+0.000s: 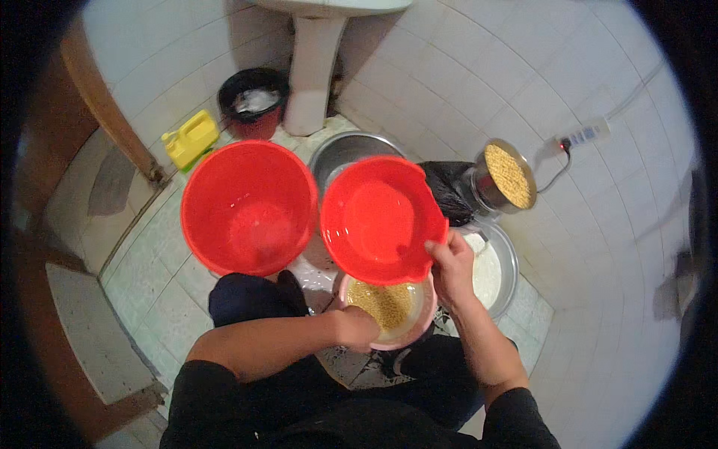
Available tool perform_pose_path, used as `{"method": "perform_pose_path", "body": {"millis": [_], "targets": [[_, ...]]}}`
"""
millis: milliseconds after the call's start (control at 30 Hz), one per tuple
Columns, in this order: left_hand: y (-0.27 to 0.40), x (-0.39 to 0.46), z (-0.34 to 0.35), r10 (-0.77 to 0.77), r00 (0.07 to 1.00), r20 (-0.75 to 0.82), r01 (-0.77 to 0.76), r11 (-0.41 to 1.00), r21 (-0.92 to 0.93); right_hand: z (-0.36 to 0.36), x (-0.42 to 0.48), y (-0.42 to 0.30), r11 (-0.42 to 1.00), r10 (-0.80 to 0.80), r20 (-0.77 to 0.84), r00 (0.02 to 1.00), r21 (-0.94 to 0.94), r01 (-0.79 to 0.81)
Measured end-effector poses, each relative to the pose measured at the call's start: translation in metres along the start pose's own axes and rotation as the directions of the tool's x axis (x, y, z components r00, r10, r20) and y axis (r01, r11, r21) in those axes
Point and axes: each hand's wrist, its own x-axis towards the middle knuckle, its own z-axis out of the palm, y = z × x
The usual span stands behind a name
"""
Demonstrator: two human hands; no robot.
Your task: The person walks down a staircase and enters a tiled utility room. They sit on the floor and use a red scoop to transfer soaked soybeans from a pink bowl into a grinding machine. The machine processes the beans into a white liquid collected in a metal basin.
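My right hand (455,269) grips the rim of a small red plastic basin (378,216), thumb inside, and holds it above a pink-rimmed bowl. My left hand (359,328) is at the near left edge of that pink bowl (431,308); its fingers are partly hidden, so their hold cannot be told. Yellow soybeans (387,303) lie in liquid in the pink bowl, between my knees. A large red plastic tub (249,207) stands to the left of the small basin. Beyond the small basin is a metal basin (356,147), partly covered by it.
At the right stand a metal bowl of soybeans (507,175) on an appliance, a black plastic bag (449,191) and a metal basin of whitish liquid (487,275). A power strip (583,134) is on the wall. A yellow jug (193,140), bin (255,115) and sink pedestal (311,73) are beyond.
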Motion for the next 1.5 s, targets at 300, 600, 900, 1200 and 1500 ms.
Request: {"method": "perform_pose_path", "body": {"millis": [300, 600, 900, 1200, 1500], "targets": [[0.018, -0.013, -0.011, 0.106, 0.994, 0.01, -0.106, 0.977, 0.187, 0.224, 0.104, 0.066, 0.573, -0.108, 0.682, 0.723, -0.552, 0.606], [0.007, -0.002, 0.016, 0.01, 0.799, -0.601, -0.177, 0.96, -0.219, 0.289, 0.133, 0.208, 0.081, 0.186, 0.857, 0.481, -0.501, 0.862], [0.011, 0.006, 0.044, -0.046, 0.395, -0.918, -0.34, 0.921, -0.192, 0.307, 0.124, 0.26, 0.531, 0.232, 0.746, 0.624, -0.634, 0.562], [0.011, -0.028, 0.012, -0.138, 0.856, -0.498, 0.146, 0.989, -0.022, 0.294, 0.14, 0.226, 0.869, 0.441, 0.469, 0.765, -0.437, -0.233], [-0.004, -0.027, -0.024, -0.042, 0.994, -0.102, 0.036, 0.997, -0.062, 0.247, 0.116, 0.144, 0.867, 0.434, 0.412, 0.801, 0.053, -0.496]]}}
